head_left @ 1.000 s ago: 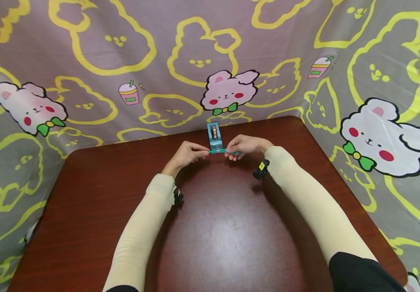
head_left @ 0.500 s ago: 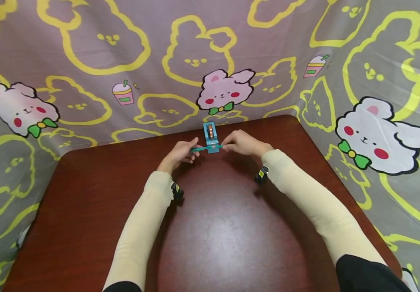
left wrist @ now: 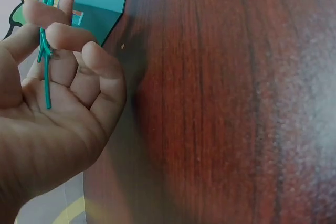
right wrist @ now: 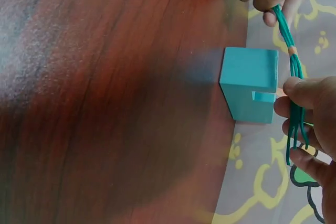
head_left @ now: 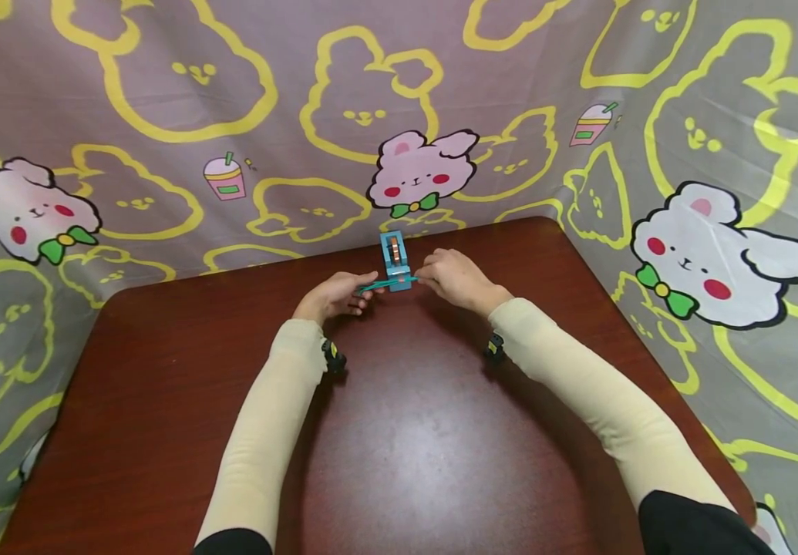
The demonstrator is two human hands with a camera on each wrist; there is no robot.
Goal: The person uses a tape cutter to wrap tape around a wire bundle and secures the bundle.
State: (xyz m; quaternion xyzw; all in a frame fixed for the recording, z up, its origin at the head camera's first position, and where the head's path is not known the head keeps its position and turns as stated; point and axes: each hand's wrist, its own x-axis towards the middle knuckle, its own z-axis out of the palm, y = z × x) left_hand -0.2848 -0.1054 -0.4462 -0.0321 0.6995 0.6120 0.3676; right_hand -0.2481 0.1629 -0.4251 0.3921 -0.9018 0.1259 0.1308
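A bundle of thin green wires (head_left: 379, 285) stretches between the two hands, just over the near end of a blue tape dispenser (head_left: 386, 250). My left hand (head_left: 335, 294) pinches its left end; in the left wrist view the wire ends (left wrist: 48, 85) hang past the fingers across the palm. My right hand (head_left: 459, 279) pinches the other end. In the right wrist view, loose wire tips (right wrist: 295, 140) stick out beyond that thumb and fingers. An orange-brown band (right wrist: 292, 50) circles the bundle between the hands. The dispenser holds a brown-orange roll (head_left: 395, 249).
The dispenser stands near the far edge of a dark red-brown wooden table (head_left: 183, 401). Behind and to the right hangs a grey curtain (head_left: 287, 154) with cartoon bears. Each wrist wears a small black camera (head_left: 332, 356).
My left hand has drawn back leftward from the dispenser, and the wire bundle has shifted left with it. My right hand has turned, its fingers now at the bundle's right end.
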